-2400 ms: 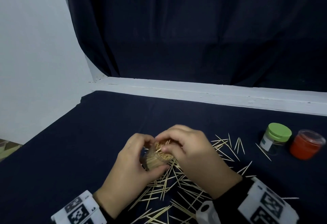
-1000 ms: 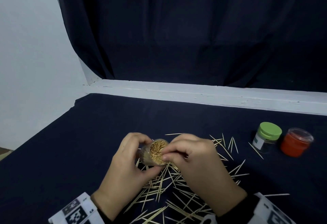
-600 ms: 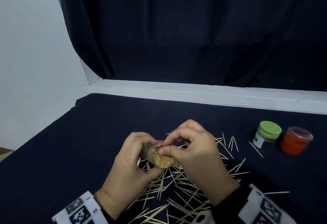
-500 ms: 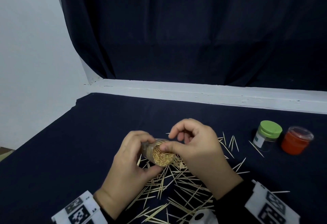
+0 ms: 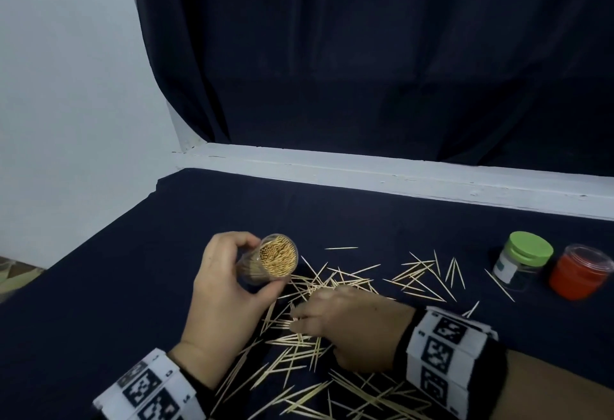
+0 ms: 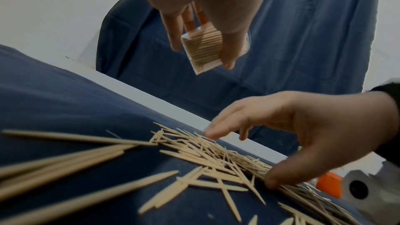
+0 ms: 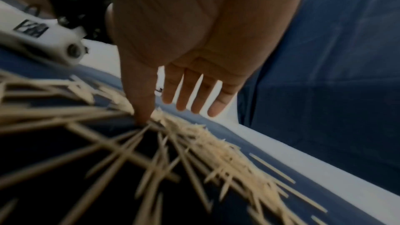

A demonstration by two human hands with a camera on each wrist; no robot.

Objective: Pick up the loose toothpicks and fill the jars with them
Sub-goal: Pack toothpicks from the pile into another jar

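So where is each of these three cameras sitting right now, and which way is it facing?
Head: worn on the head, looking forward and down at the dark cloth table, loose toothpicks, green-lidded jar and red jar; both hands and wristbands show.
Left wrist: low, looking along the left hand at the clear jar it grips; the right hand also shows.
Right wrist: low, looking along the right palm at fingers over the pile.
Shared: all three see the loose toothpicks.
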